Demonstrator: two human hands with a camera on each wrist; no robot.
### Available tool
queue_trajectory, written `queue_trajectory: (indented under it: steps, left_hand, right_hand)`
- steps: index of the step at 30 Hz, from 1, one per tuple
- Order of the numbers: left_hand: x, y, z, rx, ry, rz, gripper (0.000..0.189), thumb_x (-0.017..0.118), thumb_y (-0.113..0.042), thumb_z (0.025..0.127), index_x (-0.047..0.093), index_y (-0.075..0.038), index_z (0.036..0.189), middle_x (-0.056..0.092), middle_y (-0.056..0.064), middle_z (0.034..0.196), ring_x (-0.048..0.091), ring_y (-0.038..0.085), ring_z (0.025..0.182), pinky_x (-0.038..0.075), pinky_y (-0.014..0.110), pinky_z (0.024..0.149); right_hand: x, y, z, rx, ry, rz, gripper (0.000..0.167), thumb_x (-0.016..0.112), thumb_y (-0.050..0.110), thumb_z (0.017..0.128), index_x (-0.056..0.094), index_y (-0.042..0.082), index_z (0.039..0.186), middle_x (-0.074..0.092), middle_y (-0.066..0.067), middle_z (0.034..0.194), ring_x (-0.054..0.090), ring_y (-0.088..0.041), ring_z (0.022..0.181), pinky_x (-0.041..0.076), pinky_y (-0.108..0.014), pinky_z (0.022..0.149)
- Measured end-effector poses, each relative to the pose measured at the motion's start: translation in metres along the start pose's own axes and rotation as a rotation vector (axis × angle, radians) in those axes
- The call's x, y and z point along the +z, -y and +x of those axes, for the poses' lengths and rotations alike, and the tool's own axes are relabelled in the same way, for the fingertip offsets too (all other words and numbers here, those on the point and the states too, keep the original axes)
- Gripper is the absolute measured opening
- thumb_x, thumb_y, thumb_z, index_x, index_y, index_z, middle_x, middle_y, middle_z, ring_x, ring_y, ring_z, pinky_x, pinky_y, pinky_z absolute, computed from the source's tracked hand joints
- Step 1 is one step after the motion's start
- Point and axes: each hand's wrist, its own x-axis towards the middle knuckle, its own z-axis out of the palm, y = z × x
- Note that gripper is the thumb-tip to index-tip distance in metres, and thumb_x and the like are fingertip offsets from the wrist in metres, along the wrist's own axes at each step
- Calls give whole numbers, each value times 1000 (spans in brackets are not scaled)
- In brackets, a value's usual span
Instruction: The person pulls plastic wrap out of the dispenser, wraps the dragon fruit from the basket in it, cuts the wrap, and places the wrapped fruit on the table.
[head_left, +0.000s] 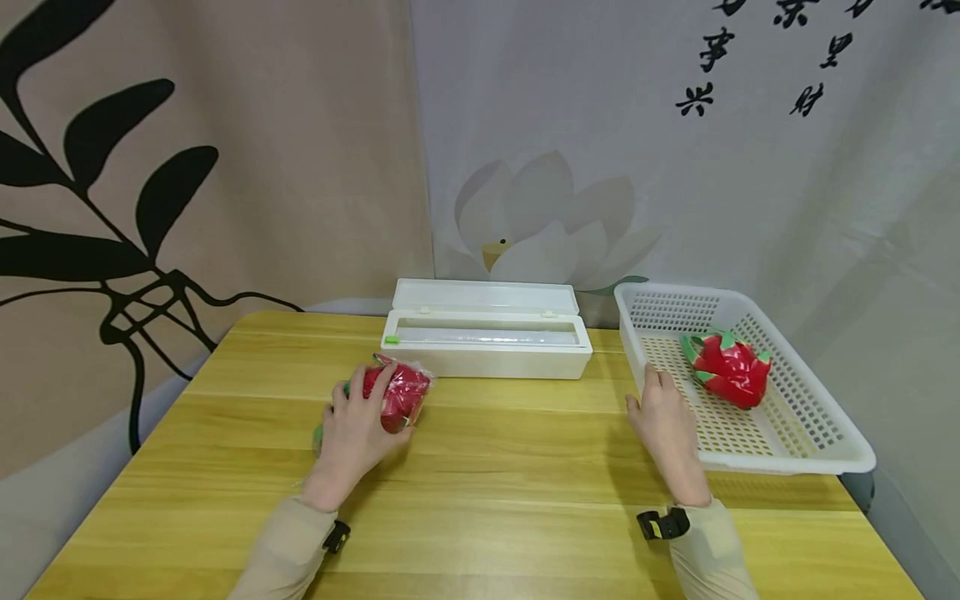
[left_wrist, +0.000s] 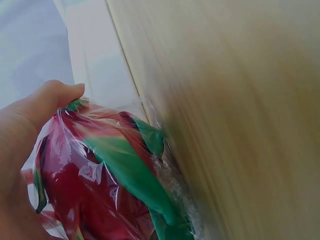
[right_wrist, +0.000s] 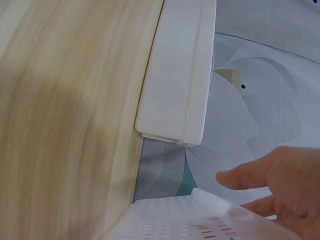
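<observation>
A red dragon fruit (head_left: 402, 395) with green scales, wrapped in clear plastic film (left_wrist: 92, 172), is in my left hand (head_left: 358, 429). Its fingers spread over the top and the thumb lies along the side near the green tip. In the left wrist view loose film bunches beside the fruit. My right hand (head_left: 667, 425) is at the left rim of a white plastic basket (head_left: 817, 400), its fingers behind the rim and the thumb (right_wrist: 242, 177) extended apart from it. Inside the basket lies another red dragon fruit (head_left: 731, 371), with green scales.
A white cling film box (head_left: 487, 363) stands at the table's back edge with its lid (head_left: 486, 295) raised; a film roll (head_left: 487, 336) and a green slider (head_left: 392, 340) show inside. Behind hangs a printed curtain (head_left: 300, 167). The wooden table (head_left: 517, 500) spans the foreground.
</observation>
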Motion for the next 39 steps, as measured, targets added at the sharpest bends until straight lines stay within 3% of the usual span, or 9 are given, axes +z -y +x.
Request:
queue_trajectory:
  steps: [5, 21, 31, 39]
  left_hand:
    - [-6, 22, 2, -61, 10, -3, 100, 81, -46, 66, 29, -19, 147, 31, 27, 142, 42, 56, 113, 44, 71, 79]
    - [-21, 87, 8, -185, -74, -5, 96, 82, -40, 67, 30, -14, 143, 29, 33, 139, 36, 64, 112, 39, 78, 69]
    - [-25, 109, 12, -221, -124, -14, 98, 82, -39, 68, 28, -15, 146, 30, 36, 136, 36, 67, 108, 37, 80, 65]
    - [-28, 121, 15, -281, -108, -45, 103, 83, -36, 69, 21, -16, 149, 26, 37, 140, 24, 68, 123, 27, 86, 77]
  right_hand:
    - [-1, 0, -1, -6, -4, 5, 58, 63, 15, 88, 41, -15, 133, 51, -36, 124, 60, -50, 90, 53, -57, 64]
    - [1, -1, -2, -2, 6, 3, 58, 62, 15, 89, 41, -14, 134, 50, -36, 124, 60, -50, 92, 52, -58, 66]
    - [0, -1, -2, -4, 0, 5, 59, 63, 15, 88, 41, -14, 134, 51, -36, 124, 60, -50, 89, 53, -56, 61]
    - [0, -1, -1, 2, 5, 3, 59, 63, 16, 89, 41, -14, 135, 50, -35, 125, 60, -49, 90, 53, -56, 61]
